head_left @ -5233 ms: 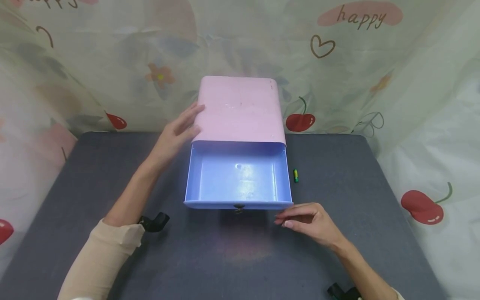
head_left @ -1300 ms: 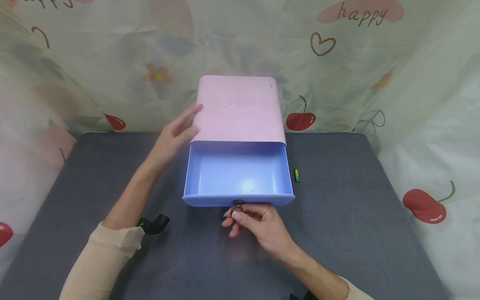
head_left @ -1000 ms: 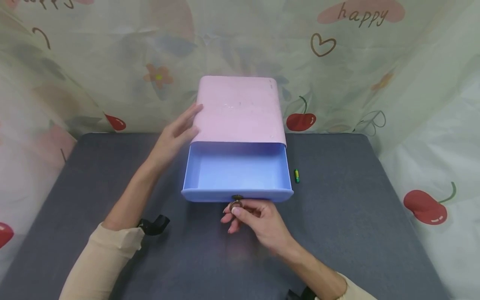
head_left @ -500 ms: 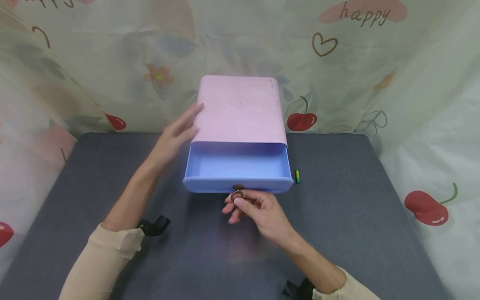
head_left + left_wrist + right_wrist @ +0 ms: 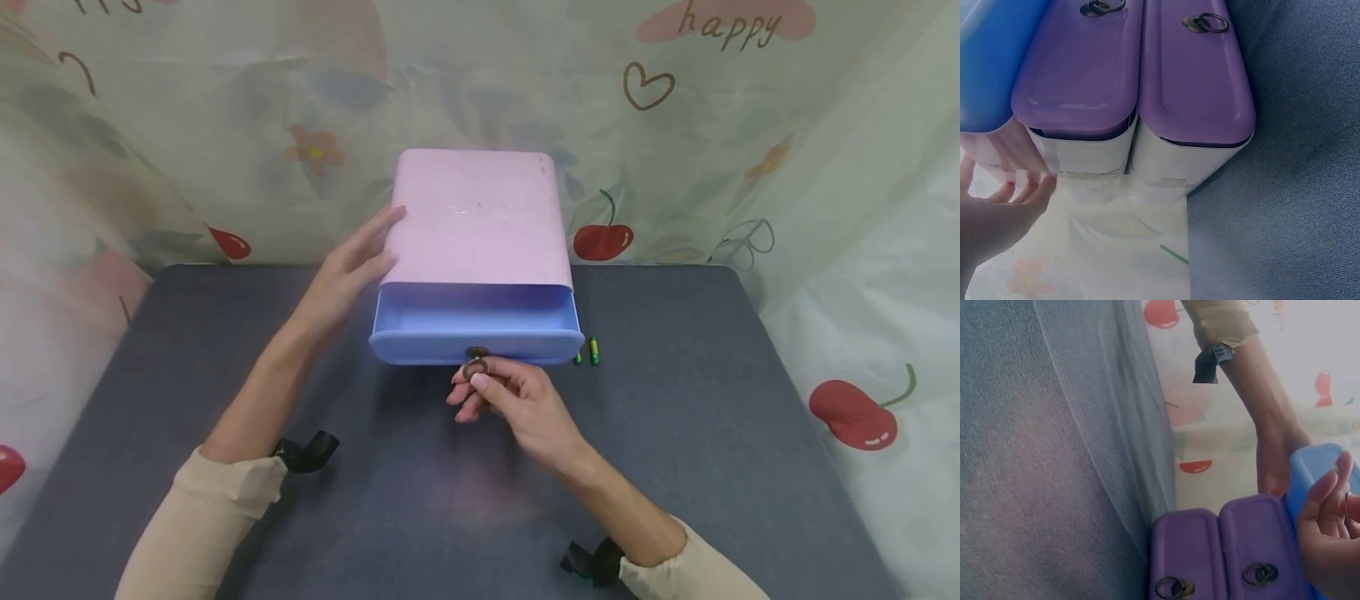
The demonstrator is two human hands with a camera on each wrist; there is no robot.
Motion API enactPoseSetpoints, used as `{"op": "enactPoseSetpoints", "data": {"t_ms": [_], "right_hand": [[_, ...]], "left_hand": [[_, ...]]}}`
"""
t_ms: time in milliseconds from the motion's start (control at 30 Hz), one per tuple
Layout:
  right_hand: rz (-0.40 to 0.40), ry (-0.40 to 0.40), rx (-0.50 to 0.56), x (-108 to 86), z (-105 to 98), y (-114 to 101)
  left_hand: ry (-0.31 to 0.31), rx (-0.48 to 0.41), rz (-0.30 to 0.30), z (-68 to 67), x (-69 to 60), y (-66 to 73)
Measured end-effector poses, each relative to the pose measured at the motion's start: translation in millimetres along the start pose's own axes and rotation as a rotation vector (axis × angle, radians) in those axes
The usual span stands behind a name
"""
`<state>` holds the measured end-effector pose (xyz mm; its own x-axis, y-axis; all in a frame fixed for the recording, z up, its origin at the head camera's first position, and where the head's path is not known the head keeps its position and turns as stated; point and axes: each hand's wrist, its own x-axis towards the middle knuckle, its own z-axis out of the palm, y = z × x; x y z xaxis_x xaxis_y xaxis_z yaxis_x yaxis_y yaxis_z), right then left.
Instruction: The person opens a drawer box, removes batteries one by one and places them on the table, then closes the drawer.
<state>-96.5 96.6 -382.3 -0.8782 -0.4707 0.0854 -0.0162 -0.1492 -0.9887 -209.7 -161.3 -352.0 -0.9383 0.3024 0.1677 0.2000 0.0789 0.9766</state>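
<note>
A pink cabinet (image 5: 478,221) stands on the dark table, its blue top drawer (image 5: 427,347) partly pulled out; the part of its inside that shows holds nothing. My right hand (image 5: 528,406) pinches the bronze ring pull (image 5: 475,367) on the drawer front between thumb and forefinger. My left hand (image 5: 345,271) rests against the cabinet's left side, fingers spread, fingertips at the top edge. In the left wrist view two purple drawers (image 5: 1079,69) with ring pulls sit beside the blue one, both nearly flush with their housing.
Two small green-yellow batteries, one (image 5: 595,351) in full view and one (image 5: 577,358) partly hidden by the drawer, lie right of the cabinet on the table (image 5: 675,467). A patterned curtain (image 5: 480,100) hangs behind and at both sides.
The right hand came from the drawer's right corner to the ring, and the drawer has slid back into the cabinet, less of it showing. A second battery has come into view. The left hand stays in place.
</note>
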Motion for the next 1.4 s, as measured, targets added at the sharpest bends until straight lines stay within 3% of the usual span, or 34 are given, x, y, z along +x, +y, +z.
{"op": "enactPoseSetpoints", "data": {"t_ms": [367,800,1067,1400], "right_hand": [[-0.005,-0.003,-0.008,11.1,-5,0],[0.004,0.006,-0.021,22.2,-11,-3],[-0.016,0.006,-0.018,29.7,-12,-1],[-0.02,0.018,-0.027,38.0,-16,0]], "left_hand": [[0.01,0.045,0.003,1.0,0.6,-0.8],[0.01,0.023,0.023,2.9,-0.2,0.0],[0.027,0.03,-0.004,2.3,-1.3,2.9],[0.034,0.011,0.007,3.9,-0.9,1.5]]}}
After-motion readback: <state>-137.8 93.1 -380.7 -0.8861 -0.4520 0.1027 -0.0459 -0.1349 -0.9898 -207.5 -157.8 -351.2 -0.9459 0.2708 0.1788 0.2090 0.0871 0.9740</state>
